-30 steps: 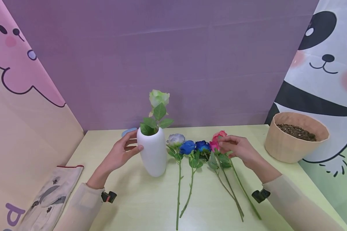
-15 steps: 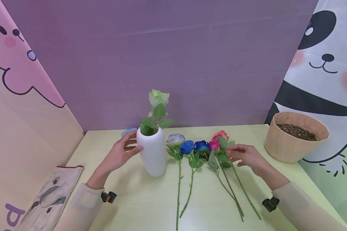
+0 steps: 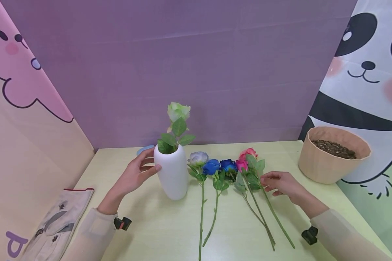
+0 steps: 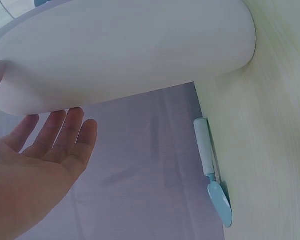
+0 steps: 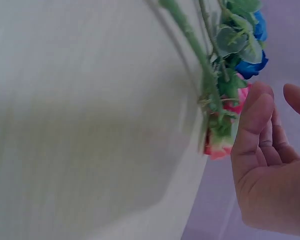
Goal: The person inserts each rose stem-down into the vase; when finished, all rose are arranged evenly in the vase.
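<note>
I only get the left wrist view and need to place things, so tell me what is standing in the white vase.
Observer: A pale green rose stands upright in the white vase, leaves at the mouth.
Operator: Tell me where the right hand is.
Observer: The right hand rests open on the table, beside the stem of the coral-pink rose, not gripping it.
Operator: List what else lies there.
Observer: Five roses lie in a row right of the vase: a grey-lilac rose, two blue roses, a magenta rose and the coral-pink one.
Operator: Describe the far right.
Observer: A tan pot of soil stands there.
</note>
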`<control>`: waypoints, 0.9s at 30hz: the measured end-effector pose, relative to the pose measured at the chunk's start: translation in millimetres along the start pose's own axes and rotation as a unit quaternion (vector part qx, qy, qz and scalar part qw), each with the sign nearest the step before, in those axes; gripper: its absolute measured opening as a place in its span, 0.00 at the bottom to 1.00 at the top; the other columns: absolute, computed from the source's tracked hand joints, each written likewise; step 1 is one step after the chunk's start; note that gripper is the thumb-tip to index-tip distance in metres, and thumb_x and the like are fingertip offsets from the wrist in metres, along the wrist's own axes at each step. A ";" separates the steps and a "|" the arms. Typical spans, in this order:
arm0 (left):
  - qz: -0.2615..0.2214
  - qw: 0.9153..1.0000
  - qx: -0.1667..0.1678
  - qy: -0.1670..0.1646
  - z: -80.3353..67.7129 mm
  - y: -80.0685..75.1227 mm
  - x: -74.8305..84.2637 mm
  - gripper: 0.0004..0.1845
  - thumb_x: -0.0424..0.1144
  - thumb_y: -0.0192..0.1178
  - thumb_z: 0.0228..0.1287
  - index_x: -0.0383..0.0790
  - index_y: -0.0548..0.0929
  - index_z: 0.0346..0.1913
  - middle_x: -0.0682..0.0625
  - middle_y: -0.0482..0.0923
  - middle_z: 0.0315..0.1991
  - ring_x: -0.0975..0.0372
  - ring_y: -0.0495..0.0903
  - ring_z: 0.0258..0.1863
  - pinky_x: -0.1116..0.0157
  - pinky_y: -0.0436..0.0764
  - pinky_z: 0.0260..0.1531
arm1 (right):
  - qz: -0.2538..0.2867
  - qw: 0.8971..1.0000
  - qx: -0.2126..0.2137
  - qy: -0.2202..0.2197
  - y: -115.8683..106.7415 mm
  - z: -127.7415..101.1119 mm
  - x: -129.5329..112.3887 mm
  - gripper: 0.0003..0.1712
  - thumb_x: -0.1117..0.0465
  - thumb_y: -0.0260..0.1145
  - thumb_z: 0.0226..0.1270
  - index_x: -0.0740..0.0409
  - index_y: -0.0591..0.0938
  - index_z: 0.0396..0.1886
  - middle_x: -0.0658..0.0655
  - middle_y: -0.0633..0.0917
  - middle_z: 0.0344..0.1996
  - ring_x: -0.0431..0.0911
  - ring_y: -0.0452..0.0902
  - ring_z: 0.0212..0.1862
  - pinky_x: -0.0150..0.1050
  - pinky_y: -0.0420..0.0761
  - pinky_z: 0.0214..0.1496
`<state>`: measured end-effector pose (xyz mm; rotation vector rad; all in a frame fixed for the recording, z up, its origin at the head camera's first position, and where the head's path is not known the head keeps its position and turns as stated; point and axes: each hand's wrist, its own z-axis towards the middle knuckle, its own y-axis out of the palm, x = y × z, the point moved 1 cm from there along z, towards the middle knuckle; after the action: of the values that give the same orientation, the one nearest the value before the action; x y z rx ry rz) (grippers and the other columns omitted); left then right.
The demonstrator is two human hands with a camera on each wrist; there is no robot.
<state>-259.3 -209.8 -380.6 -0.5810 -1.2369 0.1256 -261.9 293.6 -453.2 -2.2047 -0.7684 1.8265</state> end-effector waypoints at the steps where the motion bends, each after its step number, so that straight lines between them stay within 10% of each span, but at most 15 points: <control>1: -0.001 1.000 0.000 0.000 -0.1 0.0 0.1 0.36 0.48 0.64 0.69 0.53 0.61 0.76 0.47 0.69 0.69 0.48 0.74 0.66 0.48 0.78 0.63 | -0.002 1.000 0.000 0.004 -0.3 0.1 1.9 0.27 0.51 0.60 0.76 0.68 0.76 0.61 0.59 0.87 0.45 0.47 0.85 0.43 0.43 0.86 0.40; 27: 0.001 1.000 0.005 0.004 0.2 0.6 -0.4 0.36 0.48 0.64 0.69 0.51 0.62 0.76 0.46 0.69 0.69 0.48 0.74 0.67 0.48 0.78 0.64 | -0.023 0.998 -0.014 0.049 3.6 -1.6 28.5 0.21 0.58 0.62 0.73 0.68 0.78 0.58 0.54 0.86 0.33 0.44 0.83 0.35 0.39 0.83 0.32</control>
<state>-259.4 -209.4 -381.2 -0.5737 -1.2280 0.1318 -256.1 304.8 -479.1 -2.2554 -0.8230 1.6841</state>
